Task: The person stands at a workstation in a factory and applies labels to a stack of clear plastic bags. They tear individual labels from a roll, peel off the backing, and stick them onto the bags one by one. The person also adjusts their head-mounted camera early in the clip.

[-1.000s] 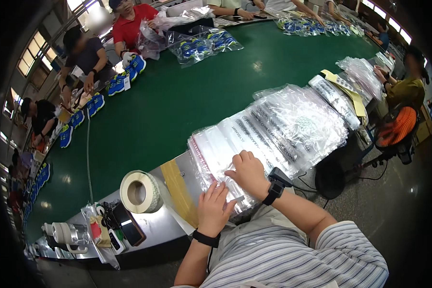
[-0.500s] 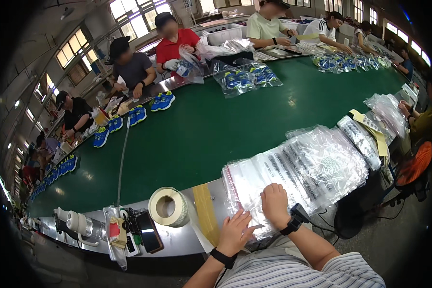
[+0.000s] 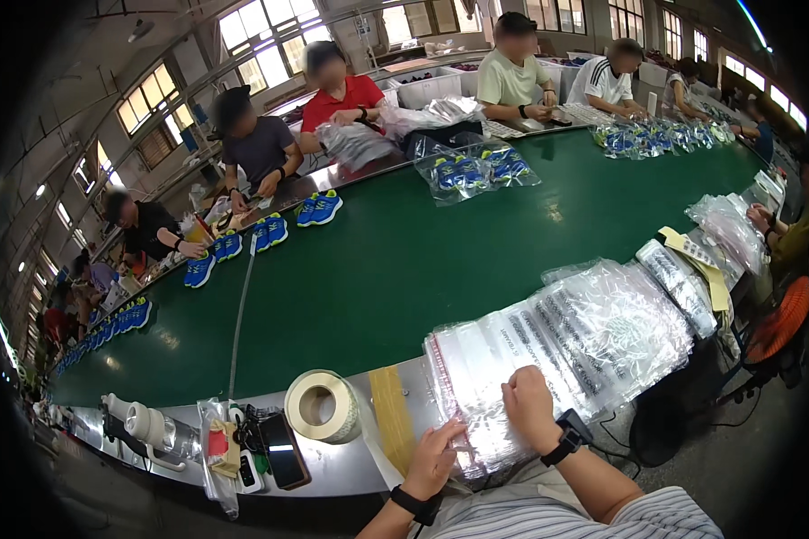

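Clear plastic bags (image 3: 503,346) lie in a flat, overlapping stack in front of me, with dark print and a red strip along the left edge. My left hand (image 3: 436,458) is at that near left edge, its fingers stretched out and their tips touching the plastic. On top of the stack rests my right hand (image 3: 530,409), fingers curled in and closed. Nothing shows in it, though the undersides of its fingers are hidden. Just left of my left hand, a tan tape strip (image 3: 392,418) runs across the metal ledge.
Beyond the ledge lies a green conveyor belt (image 3: 360,278) with blue shoes (image 3: 319,208) and bagged shoes (image 3: 476,171). Left of me are a label roll (image 3: 346,415), a phone (image 3: 283,454) and a clear jug (image 3: 175,431). An orange fan (image 3: 782,319) stands right; several co-workers sit opposite.
My left hand's spread fingers have come closer together at the bag edge. The right hand stays on the stack. Across the belt, a co-worker at left now reaches to a shoe.
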### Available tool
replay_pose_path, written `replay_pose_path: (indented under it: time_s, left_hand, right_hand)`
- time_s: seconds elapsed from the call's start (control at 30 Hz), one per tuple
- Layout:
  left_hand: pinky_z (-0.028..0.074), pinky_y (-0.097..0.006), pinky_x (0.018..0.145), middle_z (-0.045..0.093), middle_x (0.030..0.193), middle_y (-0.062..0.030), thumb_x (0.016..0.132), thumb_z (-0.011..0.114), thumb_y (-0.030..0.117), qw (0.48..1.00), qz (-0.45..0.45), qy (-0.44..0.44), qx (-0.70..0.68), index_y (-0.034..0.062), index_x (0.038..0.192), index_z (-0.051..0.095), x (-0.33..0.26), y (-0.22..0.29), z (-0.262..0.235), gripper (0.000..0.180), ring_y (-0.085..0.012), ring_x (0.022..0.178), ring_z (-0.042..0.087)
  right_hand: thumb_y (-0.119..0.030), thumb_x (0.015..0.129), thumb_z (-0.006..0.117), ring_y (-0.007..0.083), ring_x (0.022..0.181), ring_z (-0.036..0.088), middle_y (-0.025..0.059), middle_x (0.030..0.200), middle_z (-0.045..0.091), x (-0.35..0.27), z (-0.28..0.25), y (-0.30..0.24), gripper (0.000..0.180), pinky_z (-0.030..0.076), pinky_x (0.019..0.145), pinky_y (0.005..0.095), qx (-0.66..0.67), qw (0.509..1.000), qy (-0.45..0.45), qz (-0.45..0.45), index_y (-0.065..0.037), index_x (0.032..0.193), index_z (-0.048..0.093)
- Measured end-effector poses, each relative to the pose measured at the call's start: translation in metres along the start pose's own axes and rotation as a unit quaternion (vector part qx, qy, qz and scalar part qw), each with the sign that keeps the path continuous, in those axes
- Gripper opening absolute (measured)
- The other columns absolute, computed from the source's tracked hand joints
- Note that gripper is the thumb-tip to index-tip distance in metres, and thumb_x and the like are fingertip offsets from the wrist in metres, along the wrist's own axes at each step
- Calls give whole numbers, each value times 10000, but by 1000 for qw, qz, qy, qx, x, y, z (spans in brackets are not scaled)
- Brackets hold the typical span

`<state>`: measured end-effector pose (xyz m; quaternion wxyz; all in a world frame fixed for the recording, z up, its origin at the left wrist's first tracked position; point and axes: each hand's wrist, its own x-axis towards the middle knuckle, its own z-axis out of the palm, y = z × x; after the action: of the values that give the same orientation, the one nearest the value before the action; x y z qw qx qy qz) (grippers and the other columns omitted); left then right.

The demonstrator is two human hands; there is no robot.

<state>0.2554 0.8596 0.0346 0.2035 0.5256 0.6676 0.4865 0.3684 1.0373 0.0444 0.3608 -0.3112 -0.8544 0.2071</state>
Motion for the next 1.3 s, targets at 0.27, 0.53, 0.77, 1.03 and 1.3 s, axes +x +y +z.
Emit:
replay_pose_path:
  time_s: [0.27, 0.53, 0.77, 1.03, 1.3]
  left_hand:
    - [300, -515, 1020, 659, 978, -113, 943, 368, 580, 991, 23, 46, 123, 56, 1067, 583, -7, -13, 7, 580, -291, 1040, 612]
    - [277, -525, 1039, 572, 1233, -184, 935, 427, 525, 998, 13, 44, 45, 19, 1272, 483, -17, -14, 0, 611, -333, 1171, 527]
    - [270, -534, 1045, 576, 1237, -157, 946, 461, 448, 998, -22, -8, 61, 34, 1324, 441, -10, -1, -8, 561, -335, 1223, 489]
    - [387, -360, 1022, 569, 1248, -168, 1010, 391, 366, 940, -32, -93, -325, -77, 1253, 485, 61, 35, -6, 514, -233, 1198, 510]
    - [526, -399, 900, 583, 1174, -166, 980, 402, 122, 740, -367, -130, -549, -11, 1243, 480, 125, -18, 44, 304, -273, 1085, 606]
  right_hand:
    - [-273, 729, 732, 284, 876, 504, 96, 919, 538, -20, 28, -20, 283, 396, 739, 388, -91, 991, -86, -50, -55, 843, 590]
    - [-161, 732, 669, 322, 776, 538, 134, 840, 550, -14, 29, -18, 176, 431, 659, 431, -33, 996, -54, -67, -45, 805, 559]
    - [-168, 807, 658, 312, 701, 568, 156, 747, 558, -7, 18, 3, 167, 458, 657, 418, 56, 993, -106, 3, -25, 825, 572]
    - [-67, 906, 556, 140, 768, 601, 86, 887, 623, -4, -15, 25, 104, 488, 680, 276, 280, 915, -201, 209, 17, 957, 588]
    - [-137, 951, 507, 75, 633, 526, 39, 780, 576, 8, -54, 33, 154, 458, 611, 230, 514, 813, -40, 270, -39, 833, 521]
